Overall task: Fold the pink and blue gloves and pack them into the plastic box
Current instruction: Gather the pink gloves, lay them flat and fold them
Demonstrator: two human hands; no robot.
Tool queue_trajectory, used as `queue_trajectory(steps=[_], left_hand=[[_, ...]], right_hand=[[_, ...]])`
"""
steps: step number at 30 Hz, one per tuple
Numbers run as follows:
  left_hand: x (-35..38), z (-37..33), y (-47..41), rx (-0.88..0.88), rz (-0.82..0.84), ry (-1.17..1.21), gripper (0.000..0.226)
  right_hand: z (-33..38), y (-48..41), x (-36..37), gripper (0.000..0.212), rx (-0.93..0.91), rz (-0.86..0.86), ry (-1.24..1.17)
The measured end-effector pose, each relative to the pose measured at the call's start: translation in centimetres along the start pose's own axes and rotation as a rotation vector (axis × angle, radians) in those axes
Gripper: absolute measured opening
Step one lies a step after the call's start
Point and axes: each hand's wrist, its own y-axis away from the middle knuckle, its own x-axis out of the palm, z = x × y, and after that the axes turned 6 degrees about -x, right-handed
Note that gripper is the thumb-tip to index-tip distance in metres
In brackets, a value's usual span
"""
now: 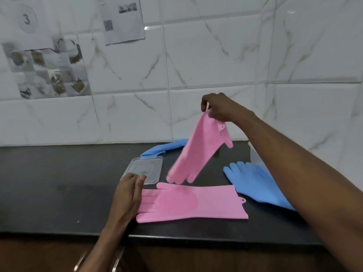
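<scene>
One pink glove (192,204) lies flat on the black counter (59,183), fingers pointing left. My left hand (128,190) rests on its fingertips, fingers together, pressing down. My right hand (218,107) pinches the cuff of a second pink glove (196,152) and holds it in the air, fingers dangling just above the counter. A blue glove (253,183) lies to the right, partly under my right arm. Another blue glove (163,148) lies at the back beside the wall. A clear plastic lid or box (145,167) sits behind my left hand.
A white marble-tile wall (216,65) rises right behind the counter, with printed sheets (123,18) taped on it. A second clear plastic piece (255,156) stands at the right, mostly hidden by my right arm. The counter's front edge (196,240) runs just below the flat glove.
</scene>
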Motion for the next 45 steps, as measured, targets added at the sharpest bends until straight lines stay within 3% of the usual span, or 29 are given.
queue_trajectory(steps=[5, 9, 12, 16, 21, 23, 27, 28, 33, 36, 38, 40, 42, 45], left_hand=[[-0.3, -0.3, 0.7, 0.059, -0.007, 0.046, 0.048], [-0.2, -0.4, 0.9, 0.065, 0.004, 0.061, 0.045], [-0.4, -0.4, 0.9, 0.037, 0.006, 0.080, 0.048], [-0.4, -0.3, 0.8, 0.046, 0.028, 0.068, 0.052], [-0.6, -0.7, 1.0, 0.097, 0.014, 0.100, 0.057], [-0.6, -1.4, 1.3, 0.081, -0.018, 0.184, 0.054], [0.4, -3.4, 3.3, 0.022, -0.019, 0.370, 0.043], [0.8, -3.8, 3.9, 0.020, 0.013, 0.392, 0.040], [1.8, -5.1, 5.3, 0.022, 0.094, 0.371, 0.031], [1.3, -4.9, 5.4, -0.074, 0.099, 0.403, 0.038], [1.1, -5.1, 5.4, -0.115, 0.127, 0.504, 0.043], [1.3, -6.4, 5.1, -0.292, 0.244, 0.814, 0.057], [1.8, -8.3, 4.9, -0.555, 0.570, 1.228, 0.085], [3.7, -9.8, 5.1, -0.666, 0.959, 1.717, 0.112]], right_hand=[[1.6, 1.3, -2.5, 0.017, -0.057, 0.284, 0.006], [1.9, 1.1, -4.6, 0.006, -0.076, 0.381, 0.050], [1.9, 0.9, -6.5, 0.030, -0.034, 0.414, 0.096], [2.3, 0.4, -8.7, 0.039, 0.057, 0.454, 0.086], [3.0, 0.4, -9.4, 0.023, 0.178, 0.325, -0.022], [3.6, 0.1, -9.0, 0.009, 0.304, 0.160, -0.280], [5.7, -1.3, -8.5, 0.026, 0.556, -0.161, -1.451], [6.2, -1.6, -8.4, 0.028, 0.593, -0.209, -1.646], [9.0, -2.4, -8.7, 0.005, 0.598, -0.194, -1.644], [9.9, -2.3, -8.9, 0.006, 0.557, -0.276, -1.656], [10.8, -2.2, -8.9, 0.015, 0.597, -0.234, -1.661], [11.7, -2.0, -8.3, 0.016, 0.631, -0.151, -1.569], [12.4, -1.9, -7.9, 0.008, 0.633, -0.076, -1.506], [12.0, -1.4, -8.4, 0.023, 0.515, 0.059, -1.638]])
